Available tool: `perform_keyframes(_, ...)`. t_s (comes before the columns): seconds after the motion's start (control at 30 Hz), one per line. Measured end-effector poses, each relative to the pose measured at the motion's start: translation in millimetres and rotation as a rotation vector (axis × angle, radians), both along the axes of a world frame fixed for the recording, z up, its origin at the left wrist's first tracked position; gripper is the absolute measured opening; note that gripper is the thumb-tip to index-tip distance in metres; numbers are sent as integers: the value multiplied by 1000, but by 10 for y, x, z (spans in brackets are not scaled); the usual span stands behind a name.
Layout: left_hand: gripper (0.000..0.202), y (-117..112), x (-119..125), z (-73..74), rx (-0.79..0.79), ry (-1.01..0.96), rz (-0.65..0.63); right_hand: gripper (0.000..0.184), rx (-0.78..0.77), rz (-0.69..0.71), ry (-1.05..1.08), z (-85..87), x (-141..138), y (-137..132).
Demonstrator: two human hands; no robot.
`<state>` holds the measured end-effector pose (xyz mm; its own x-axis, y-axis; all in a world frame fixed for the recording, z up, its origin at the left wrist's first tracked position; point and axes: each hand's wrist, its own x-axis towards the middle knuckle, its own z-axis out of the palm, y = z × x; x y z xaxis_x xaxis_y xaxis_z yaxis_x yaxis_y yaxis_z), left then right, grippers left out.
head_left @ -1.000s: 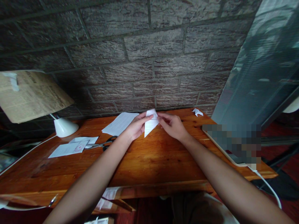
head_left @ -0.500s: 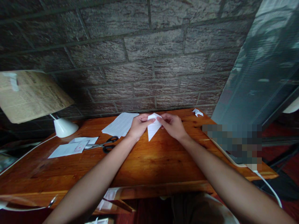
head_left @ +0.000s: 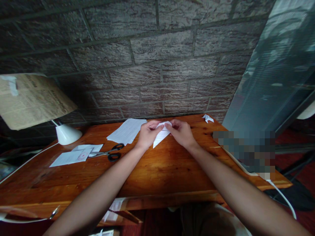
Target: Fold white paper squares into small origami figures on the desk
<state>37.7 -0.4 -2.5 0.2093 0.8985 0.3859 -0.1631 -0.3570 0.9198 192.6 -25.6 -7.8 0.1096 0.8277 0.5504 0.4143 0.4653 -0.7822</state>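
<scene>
Between my two hands is a small piece of folded white lined paper [head_left: 160, 137], its pointed end hanging toward me. My left hand [head_left: 149, 133] pinches its left side, thumb on top. My right hand [head_left: 181, 131] grips the upper right part with the thumb pressed on the front. The fingers behind the paper are mostly hidden. To the left of my left hand lies a stack of lined sheets [head_left: 126, 130]. Black-handled scissors [head_left: 114, 152] rest nearer to me, blades pointing left toward some cut paper pieces [head_left: 71, 157].
A lamp with a white base [head_left: 67, 135] and a paper shade [head_left: 34, 100] stands at the left. A small folded paper figure [head_left: 208, 118] sits at the table's far right corner. A blurred-out device [head_left: 246, 155] with a white cable [head_left: 283, 196] lies right. A brick wall [head_left: 162, 75] rises behind.
The folded paper has tilted: its top has dropped slightly and its lower tip has swung a little left. Both hands keep their grip, with the thumbs close together.
</scene>
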Motion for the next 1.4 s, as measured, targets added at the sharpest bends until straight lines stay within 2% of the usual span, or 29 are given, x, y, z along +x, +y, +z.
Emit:
perform_keyframes(0.23, 22, -11, 5, 13, 37, 16, -23, 26, 26, 15, -37, 32, -4, -28)
perform_keyframes(0.43, 25, 30, 1, -12, 55, 1, 8, 26, 28, 43, -17, 9, 19, 4)
perform_keyframes(0.67, 30, 12, -1, -21, 58, -1, -98, 32, 37, 43, 3, -15, 38, 30)
perform_keyframes(0.93, 36, 20, -6, -23, 31, 42, -98, 26, 50, -2, 16, -24, 71, 48)
perform_keyframes(1.17, 28, 60, -76, 41, -3, 61, -132, 25, 102, 96, -33, 47, 65, 1)
perform_keyframes(1.4, 29, 44, -62, 63, -53, 58, -111, 28, 18, 137, 14, 69, 44, -4)
